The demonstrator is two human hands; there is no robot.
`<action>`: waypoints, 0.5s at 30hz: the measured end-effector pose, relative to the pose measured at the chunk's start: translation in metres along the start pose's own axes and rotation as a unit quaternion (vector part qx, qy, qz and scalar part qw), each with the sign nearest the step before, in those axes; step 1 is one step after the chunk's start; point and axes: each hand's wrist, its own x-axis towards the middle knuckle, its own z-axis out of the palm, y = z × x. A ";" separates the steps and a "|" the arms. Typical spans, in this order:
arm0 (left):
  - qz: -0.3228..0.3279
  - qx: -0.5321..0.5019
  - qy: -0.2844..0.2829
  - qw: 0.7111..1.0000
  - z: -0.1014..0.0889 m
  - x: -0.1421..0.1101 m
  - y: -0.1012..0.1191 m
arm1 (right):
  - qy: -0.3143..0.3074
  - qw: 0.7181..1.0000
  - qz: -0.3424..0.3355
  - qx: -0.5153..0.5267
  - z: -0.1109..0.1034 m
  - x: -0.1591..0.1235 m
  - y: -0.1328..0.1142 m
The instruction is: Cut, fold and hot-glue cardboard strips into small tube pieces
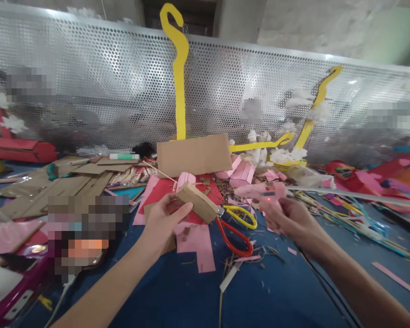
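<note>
From where I stand, the left hand (167, 212) grasps a small cardboard box (198, 203), thumb on the near side, and holds it tilted over the middle of the cluttered blue table (171, 296); the right hand (289, 218) is wrapped round a pink glue gun (259, 193), a small reddish light glowing on its side, its nozzle turned towards the box but apart from it; between the two hands lie scissors (224, 238) with one red and one yellow handle, their blades mostly hidden by the box; beneath the left hand and the box spread a red sheet (160, 195) and pink paper (205, 260), sprinkled with brown scraps; just behind, a plain cardboard panel (194, 155) stands on edge, and a tall yellow hook-shaped strip (180, 91) rises at its back against a perforated metal screen (105, 82); off to the left, flat cardboard pieces (64, 193) lie near a white tube with a green end (124, 156); to the right, white tufts (319, 113) cling to another yellow strip (304, 133).
</note>
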 end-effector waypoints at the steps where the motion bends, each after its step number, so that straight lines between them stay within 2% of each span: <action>1: 0.007 0.004 0.009 1.000 0.000 0.001 0.000 | -0.023 0.999 0.005 0.026 0.010 0.003 -0.007; 3: 0.024 0.010 0.025 0.999 0.000 0.002 -0.002 | -0.069 0.994 -0.007 0.088 0.029 0.006 -0.018; 7: 0.041 0.008 0.028 0.999 -0.002 0.005 -0.005 | -0.094 0.986 -0.022 0.134 0.052 0.003 -0.028; 10: 0.044 0.017 0.022 0.999 -0.003 0.006 -0.007 | -0.097 0.985 -0.026 0.143 0.055 -0.003 -0.023; 15: 0.053 0.036 0.011 0.998 -0.002 0.003 -0.006 | -0.068 0.987 -0.040 0.137 0.049 -0.013 -0.007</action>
